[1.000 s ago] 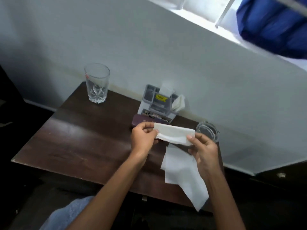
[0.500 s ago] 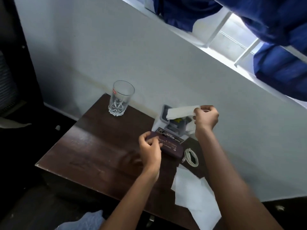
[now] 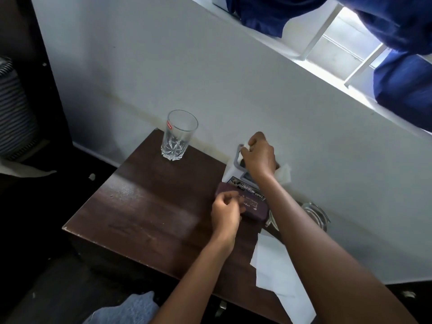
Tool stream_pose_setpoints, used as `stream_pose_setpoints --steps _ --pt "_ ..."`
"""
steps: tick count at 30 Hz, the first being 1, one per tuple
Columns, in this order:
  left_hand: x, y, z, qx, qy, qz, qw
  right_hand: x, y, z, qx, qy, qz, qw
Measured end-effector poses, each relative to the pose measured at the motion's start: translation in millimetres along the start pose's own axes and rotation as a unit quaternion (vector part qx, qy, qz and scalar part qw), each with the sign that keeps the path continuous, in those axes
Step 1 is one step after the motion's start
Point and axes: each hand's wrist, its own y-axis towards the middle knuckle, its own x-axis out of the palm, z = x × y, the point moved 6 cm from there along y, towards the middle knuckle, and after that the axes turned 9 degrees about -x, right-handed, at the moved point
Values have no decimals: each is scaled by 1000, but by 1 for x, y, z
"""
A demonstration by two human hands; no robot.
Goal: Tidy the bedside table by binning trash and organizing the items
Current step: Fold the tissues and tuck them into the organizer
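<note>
Rearward, right hand (image 3: 259, 155) pinches tissue (image 3: 244, 146) at organizer (image 3: 230, 171), left hand (image 3: 225, 212) at case (image 3: 254, 206)

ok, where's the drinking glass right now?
Head view, left of centre: the glass stands upright on the far left corner of the table, with the grey organizer as its nearest neighbour, to its right.

The right hand (image 3: 259, 157) covers most of the organizer (image 3: 230, 170) and tissue (image 3: 244, 147) it grips. Its arm (image 3: 304, 242) hides part of the cable (image 3: 271, 219), ashtray (image 3: 316, 213) and napkin (image 3: 273, 272). The case (image 3: 253, 208) print is blurred.
</note>
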Motion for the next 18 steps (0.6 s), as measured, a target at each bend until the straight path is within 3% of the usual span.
stream_pose_setpoints --steps 3,8,11,18 --pt "4 -2 -2 -14 31 -29 999 1 -3 10 54 123 -8 991" --pt "13 -4 -8 -21 111 -77 991 -41 -49 34 117 352 -10 929" --pt "20 -5 -13 -12 181 -95 979 -70 -100 61 119 378 -21 918" --pt "33 -3 -36 69 352 -105 927 -81 -198 174 325 371 88 865"
